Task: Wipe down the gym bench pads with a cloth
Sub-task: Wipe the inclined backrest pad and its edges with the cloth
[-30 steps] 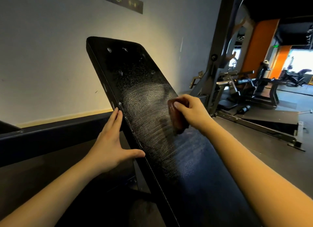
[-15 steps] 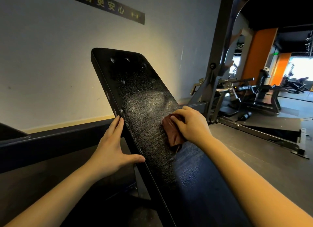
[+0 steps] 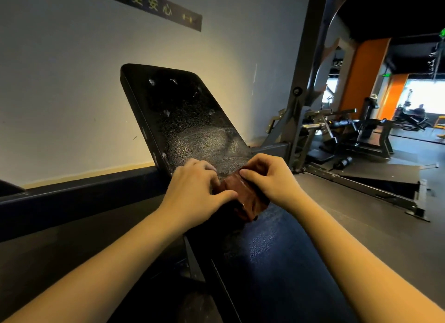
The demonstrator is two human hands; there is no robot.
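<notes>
A black inclined bench pad rises from the lower right to the upper left, with wet smears and droplets on its upper half. A crumpled brown cloth sits over the pad's middle. My left hand pinches the cloth's left side between thumb and curled fingers. My right hand grips its upper right edge with bent fingers. Both hands meet over the pad, and the cloth hangs between them.
A pale wall with a dark sign strip stands behind the bench. A grey rack upright rises right of the pad. Further gym machines and a floor frame lie on the right.
My left hand left the pad's left edge and came over to take hold of the cloth. My right hand with the cloth slid down the pad and lifted it slightly.
</notes>
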